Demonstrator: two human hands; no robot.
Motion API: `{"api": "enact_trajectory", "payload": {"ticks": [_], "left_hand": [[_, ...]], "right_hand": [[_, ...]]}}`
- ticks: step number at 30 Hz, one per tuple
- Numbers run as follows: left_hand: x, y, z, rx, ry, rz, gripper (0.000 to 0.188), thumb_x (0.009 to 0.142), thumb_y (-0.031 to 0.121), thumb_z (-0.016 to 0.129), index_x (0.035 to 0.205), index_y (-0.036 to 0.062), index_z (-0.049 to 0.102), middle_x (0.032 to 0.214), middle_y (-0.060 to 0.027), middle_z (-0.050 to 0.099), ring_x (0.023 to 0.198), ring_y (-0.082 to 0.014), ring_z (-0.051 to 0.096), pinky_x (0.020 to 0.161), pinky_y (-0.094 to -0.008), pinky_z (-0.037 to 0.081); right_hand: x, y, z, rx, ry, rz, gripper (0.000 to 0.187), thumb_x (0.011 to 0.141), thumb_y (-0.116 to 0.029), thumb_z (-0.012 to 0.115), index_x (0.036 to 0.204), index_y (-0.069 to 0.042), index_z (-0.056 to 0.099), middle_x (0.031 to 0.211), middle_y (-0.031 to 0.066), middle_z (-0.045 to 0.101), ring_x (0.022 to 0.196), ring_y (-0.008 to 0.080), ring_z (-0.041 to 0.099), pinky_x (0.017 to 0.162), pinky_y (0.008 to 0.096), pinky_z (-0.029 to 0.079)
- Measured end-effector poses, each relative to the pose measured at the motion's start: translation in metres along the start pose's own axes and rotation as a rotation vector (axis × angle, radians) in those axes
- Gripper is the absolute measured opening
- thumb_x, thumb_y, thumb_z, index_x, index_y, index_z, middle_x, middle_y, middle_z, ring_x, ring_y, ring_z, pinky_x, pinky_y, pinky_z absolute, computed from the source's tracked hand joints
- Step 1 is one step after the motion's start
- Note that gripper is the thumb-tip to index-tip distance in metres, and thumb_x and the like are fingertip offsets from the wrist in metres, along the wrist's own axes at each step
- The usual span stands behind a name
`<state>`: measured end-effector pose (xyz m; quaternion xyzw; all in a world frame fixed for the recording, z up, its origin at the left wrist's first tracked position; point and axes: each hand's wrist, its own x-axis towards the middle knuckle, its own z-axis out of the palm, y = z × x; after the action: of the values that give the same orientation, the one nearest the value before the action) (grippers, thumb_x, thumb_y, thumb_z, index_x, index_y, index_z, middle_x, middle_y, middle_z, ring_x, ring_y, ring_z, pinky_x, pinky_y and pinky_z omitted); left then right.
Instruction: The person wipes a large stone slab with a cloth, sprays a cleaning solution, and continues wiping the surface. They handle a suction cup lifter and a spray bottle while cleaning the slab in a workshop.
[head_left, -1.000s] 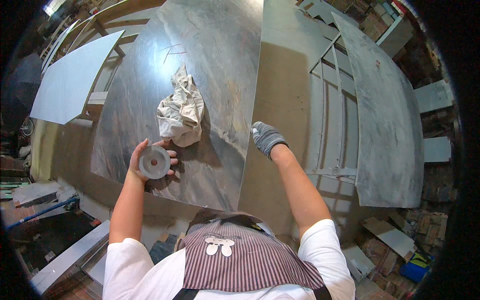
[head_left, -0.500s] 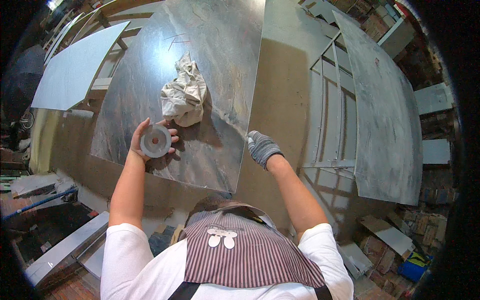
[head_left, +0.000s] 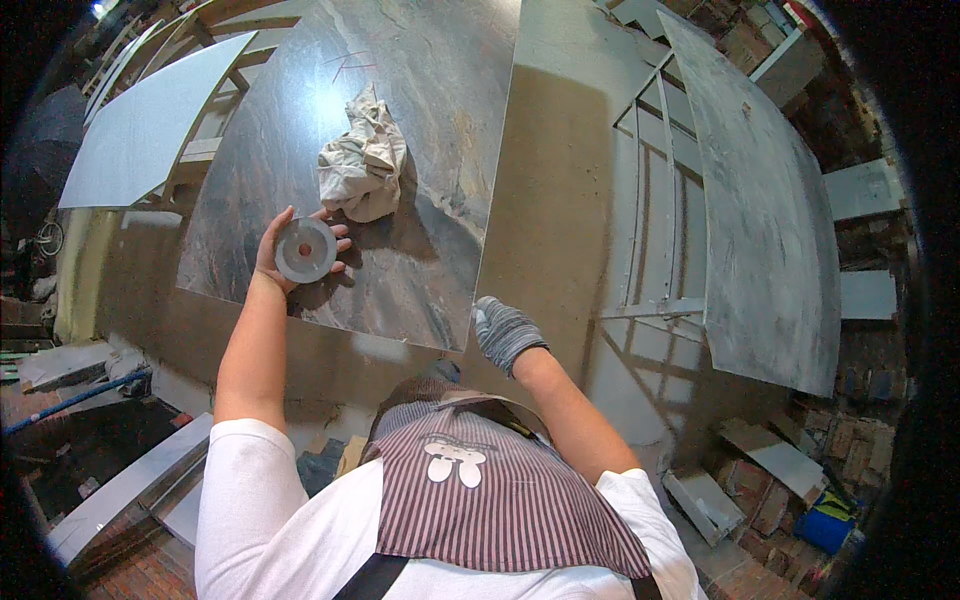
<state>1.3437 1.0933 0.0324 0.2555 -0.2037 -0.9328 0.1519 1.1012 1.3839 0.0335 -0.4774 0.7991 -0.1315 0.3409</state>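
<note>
My left hand (head_left: 284, 250) is bare and holds a round grey disc (head_left: 306, 250) with a hole in its centre, fingertips showing past the rim. Beneath it lies a large glossy stone slab (head_left: 435, 190), grey-brown with pale veins. A crumpled off-white cloth (head_left: 362, 170) rests on the slab just beyond the disc. My right hand (head_left: 509, 332) wears a grey knitted glove and is closed at the slab's right edge, close to the near corner. Its curled fingers hide whatever may be inside them, and I cannot tell how firmly it touches the edge.
On the right a grey slab (head_left: 770, 210) leans beside a metal frame (head_left: 665, 190). A white panel (head_left: 155, 125) lies on a wooden frame at the far left. Offcuts (head_left: 135, 490) sit at lower left, and a blue container (head_left: 825, 525) stands at lower right.
My right hand has slid nearer along the slab's right edge toward the corner. The left hand still holds the disc; the whole view has shifted slightly.
</note>
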Motion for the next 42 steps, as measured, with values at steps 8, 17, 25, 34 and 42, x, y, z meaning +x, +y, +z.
{"api": "enact_trajectory", "payload": {"ticks": [8,17,25,34,42], "left_hand": [[-0.002,-0.003,0.002,0.001,-0.003,0.031,0.068,0.089,0.051,0.051,0.137,0.0049,0.042,0.123,-0.0248,0.055,0.109,-0.0423,0.058,0.080,-0.0618,0.052],[-0.011,-0.009,-0.001,-0.050,-0.007,0.165,0.065,0.089,0.049,0.048,0.134,0.0029,0.042,0.129,-0.0269,0.050,0.118,-0.0441,0.051,0.088,-0.0623,0.047],[-0.036,-0.157,0.083,-0.149,-0.136,0.104,0.057,0.079,0.042,0.058,0.120,0.0022,0.056,0.121,-0.0239,0.056,0.111,-0.0411,0.054,0.097,-0.0583,0.043],[-0.029,-0.229,0.145,0.148,-0.146,0.154,0.036,0.092,0.025,0.046,0.119,0.0014,0.054,0.126,-0.0177,0.054,0.117,-0.0297,0.051,0.103,-0.0434,0.039],[0.058,-0.028,0.124,1.391,0.607,1.300,0.044,0.085,0.020,0.060,0.125,0.0051,0.049,0.119,-0.0163,0.053,0.111,-0.0316,0.051,0.098,-0.0465,0.039]], "right_hand": [[-0.037,-0.004,0.026,0.043,-0.059,0.020,0.023,0.092,-0.024,0.047,0.103,-0.008,0.060,0.093,0.0241,0.064,0.084,0.0442,0.061,0.076,0.0498,0.050],[-0.083,0.038,0.051,0.199,0.087,-0.461,0.020,0.092,-0.019,0.053,0.101,-0.003,0.060,0.089,0.0160,0.065,0.074,0.0339,0.064,0.068,0.0398,0.053],[-0.086,0.063,0.052,1.321,-0.063,0.160,0.017,0.097,-0.027,0.051,0.101,-0.011,0.056,0.079,0.0014,0.061,0.063,0.0082,0.056,0.054,0.0212,0.046],[-0.086,0.045,0.031,1.515,-0.022,0.171,0.014,0.091,-0.013,0.062,0.088,-0.014,0.048,0.068,-0.0033,0.050,0.048,0.0069,0.047,0.041,0.0195,0.037],[-0.095,0.079,-0.002,1.589,0.191,0.253,0.017,0.088,-0.005,0.061,0.087,-0.017,0.048,0.068,-0.0021,0.052,0.047,0.0088,0.047,0.040,0.0211,0.038]]}}
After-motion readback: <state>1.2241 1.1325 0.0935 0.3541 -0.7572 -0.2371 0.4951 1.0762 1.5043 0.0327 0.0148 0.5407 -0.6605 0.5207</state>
